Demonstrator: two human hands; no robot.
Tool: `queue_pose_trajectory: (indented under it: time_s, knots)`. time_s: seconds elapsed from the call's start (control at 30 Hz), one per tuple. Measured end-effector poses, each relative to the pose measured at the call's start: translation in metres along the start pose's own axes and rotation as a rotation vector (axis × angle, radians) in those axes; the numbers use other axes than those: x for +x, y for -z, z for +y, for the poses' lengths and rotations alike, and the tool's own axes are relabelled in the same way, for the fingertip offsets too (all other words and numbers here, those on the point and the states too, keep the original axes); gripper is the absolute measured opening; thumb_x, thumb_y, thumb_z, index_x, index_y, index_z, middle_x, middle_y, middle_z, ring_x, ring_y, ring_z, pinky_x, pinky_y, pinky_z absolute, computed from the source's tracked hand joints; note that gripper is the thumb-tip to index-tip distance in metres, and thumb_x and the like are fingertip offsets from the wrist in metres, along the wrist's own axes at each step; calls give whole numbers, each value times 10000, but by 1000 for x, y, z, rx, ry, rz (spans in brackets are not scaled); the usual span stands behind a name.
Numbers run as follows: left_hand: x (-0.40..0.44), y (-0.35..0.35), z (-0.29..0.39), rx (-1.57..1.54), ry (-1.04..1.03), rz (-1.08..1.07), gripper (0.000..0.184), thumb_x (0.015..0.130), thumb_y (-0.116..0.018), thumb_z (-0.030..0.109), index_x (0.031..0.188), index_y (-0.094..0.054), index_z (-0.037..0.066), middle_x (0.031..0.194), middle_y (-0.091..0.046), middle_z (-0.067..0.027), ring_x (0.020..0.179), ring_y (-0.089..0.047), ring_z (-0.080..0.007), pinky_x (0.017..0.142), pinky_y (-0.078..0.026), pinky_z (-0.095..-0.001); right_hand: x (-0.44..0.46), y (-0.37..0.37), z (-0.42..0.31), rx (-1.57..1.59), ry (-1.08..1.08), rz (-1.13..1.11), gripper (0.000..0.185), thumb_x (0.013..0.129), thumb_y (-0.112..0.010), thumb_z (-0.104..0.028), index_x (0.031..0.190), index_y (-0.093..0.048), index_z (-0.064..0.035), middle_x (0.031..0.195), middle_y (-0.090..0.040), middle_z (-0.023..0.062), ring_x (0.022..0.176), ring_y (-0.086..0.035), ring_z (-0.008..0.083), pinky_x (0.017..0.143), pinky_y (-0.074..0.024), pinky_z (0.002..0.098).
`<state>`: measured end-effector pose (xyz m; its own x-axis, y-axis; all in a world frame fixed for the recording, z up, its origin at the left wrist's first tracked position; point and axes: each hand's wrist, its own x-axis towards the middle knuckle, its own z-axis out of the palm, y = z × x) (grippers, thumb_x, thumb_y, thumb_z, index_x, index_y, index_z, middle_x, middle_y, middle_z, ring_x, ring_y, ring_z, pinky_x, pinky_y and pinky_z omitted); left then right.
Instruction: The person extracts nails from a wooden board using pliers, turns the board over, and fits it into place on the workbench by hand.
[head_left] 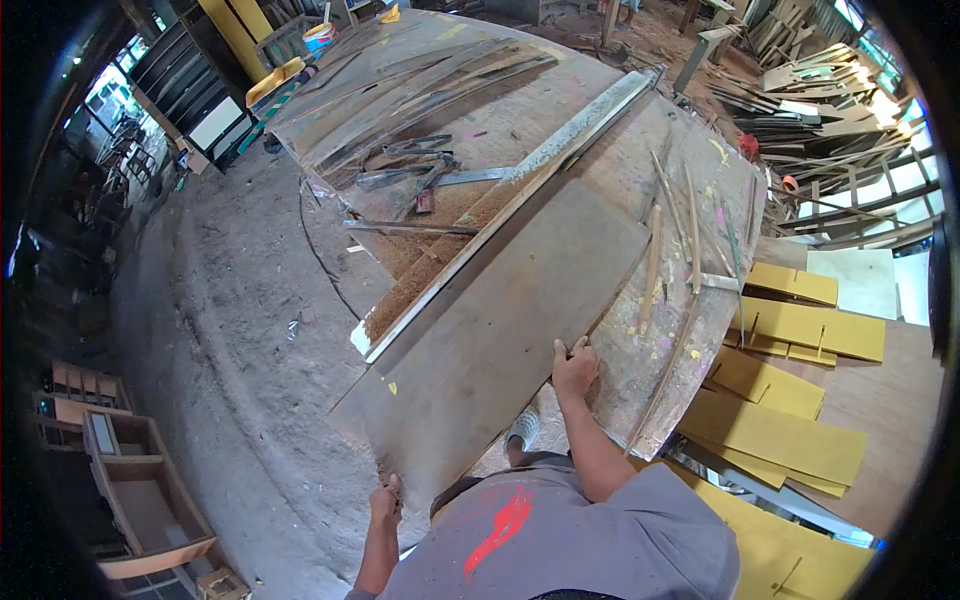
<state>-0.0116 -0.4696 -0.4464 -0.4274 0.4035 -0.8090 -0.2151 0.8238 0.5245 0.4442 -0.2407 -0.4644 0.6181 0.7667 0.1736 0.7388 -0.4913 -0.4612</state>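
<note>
A wide brown board (pixel 500 315) lies slantwise over the worktable (pixel 610 150), its near end jutting past the table edge toward my body. My left hand (pixel 386 498) grips the board's near left corner, fingers closed on it. On the board's right long edge rests my right hand (pixel 575 368), its fingers curled round that edge. Along the board's left side runs a long straight rail (pixel 560 145) with a pale, worn top. Sawdust (pixel 420 275) covers the strip beside the rail.
Thin wood strips (pixel 693 225) lie at the table's right. Metal tools (pixel 410 165) and long strips (pixel 430 80) lie beyond the rail. Yellow panels (pixel 790 320) are at the right, a wooden frame (pixel 150 480) at the lower left. Scrap wood (pixel 830 100) is piled at the back right.
</note>
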Motion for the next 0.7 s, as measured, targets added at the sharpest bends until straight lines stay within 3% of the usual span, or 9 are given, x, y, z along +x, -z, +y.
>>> queue_pose_trajectory:
  time_s: [0.23, 0.33, 0.43, 0.53, 0.63, 0.7]
  knots:
    - [11, -17, 1, 61, 22, 40, 349, 946, -794, 387, 783, -656, 110, 623, -562, -6, 450, -467, -141, 404, -306, -339, 24, -3, 5, 6, -20, -19, 671, 888, -781, -400, 1286, -650, 123, 936, -687, 241, 925, -653, 413, 846, -505, 504]
    - [4, -33, 10, 60, -1, 13, 336, 936, -805, 394, 823, -681, 103, 622, -550, -1, 455, -462, -140, 417, -316, -338, 39, 7, 0, 6, -61, -79, 668, 908, -749, -417, 1294, -644, 119, 1023, -686, 233, 1021, -646, 396, 910, -477, 512]
    - [18, -47, 1, -72, -35, -53, 345, 925, -815, 404, 881, -701, 82, 629, -555, 0, 461, -465, -140, 432, -331, -337, 55, 2, 7, -25, 16, 27, 643, 879, -789, -396, 1242, -672, 121, 933, -709, 245, 899, -678, 419, 822, -521, 501]
    - [21, -59, 5, 24, 17, -17, 362, 918, -827, 391, 954, -715, 49, 652, -575, -4, 474, -484, -144, 449, -359, -344, 70, -4, 12, -33, -37, 4, 626, 875, -793, -400, 1213, -688, 116, 922, -717, 241, 877, -690, 421, 815, -527, 502]
    - [25, -77, 13, 20, 44, -5, 390, 908, -840, 377, 988, -714, 17, 676, -601, -12, 484, -503, -150, 455, -377, -350, 89, -13, 22, -26, -24, 11, 620, 875, -792, -398, 1207, -691, 115, 914, -722, 246, 870, -700, 420, 812, -535, 500]
    - [17, -94, 20, -30, 9, 3, 390, 897, -853, 365, 977, -709, 11, 680, -607, -15, 480, -503, -156, 452, -379, -350, 104, -15, 28, -31, -66, -64, 659, 897, -764, -418, 1264, -657, 120, 1016, -701, 256, 963, -679, 427, 878, -520, 501]
